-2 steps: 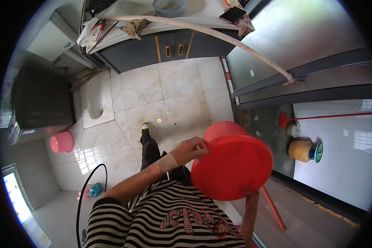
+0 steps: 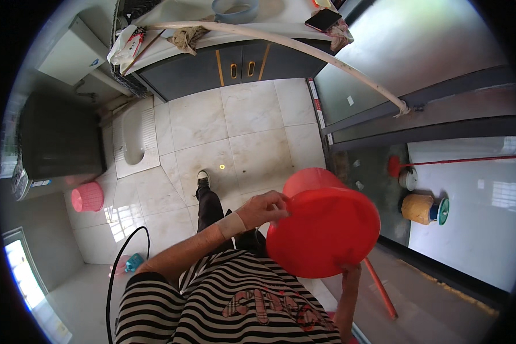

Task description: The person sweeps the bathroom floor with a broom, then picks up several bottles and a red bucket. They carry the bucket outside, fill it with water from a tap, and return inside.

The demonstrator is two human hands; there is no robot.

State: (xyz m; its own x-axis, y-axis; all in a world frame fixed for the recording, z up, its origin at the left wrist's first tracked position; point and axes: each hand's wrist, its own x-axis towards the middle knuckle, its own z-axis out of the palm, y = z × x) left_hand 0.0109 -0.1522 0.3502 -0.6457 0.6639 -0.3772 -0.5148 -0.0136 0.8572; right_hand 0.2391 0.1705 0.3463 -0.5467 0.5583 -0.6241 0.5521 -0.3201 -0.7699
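A round red basin (image 2: 324,232) is held tilted in front of my body, at the right. My left hand (image 2: 262,210) grips its upper left rim, fingers curled over the edge. At its lower edge my right hand (image 2: 351,276) grips the rim; most of those fingers are hidden, with a dark shadow of them showing on the red plastic. Partly covered by the basin, a lighter red bucket (image 2: 315,179) shows just beyond it. A red stick (image 2: 381,288) juts out below the basin, beside my right forearm.
A squat toilet (image 2: 135,137) is set in the tiled floor (image 2: 258,157) at the left, near a pink basket (image 2: 88,197) and a dark appliance (image 2: 60,137). Ahead stands a counter with grey cabinets (image 2: 183,71). A pale pole (image 2: 304,49) spans above. Glass doors (image 2: 395,51) stand right.
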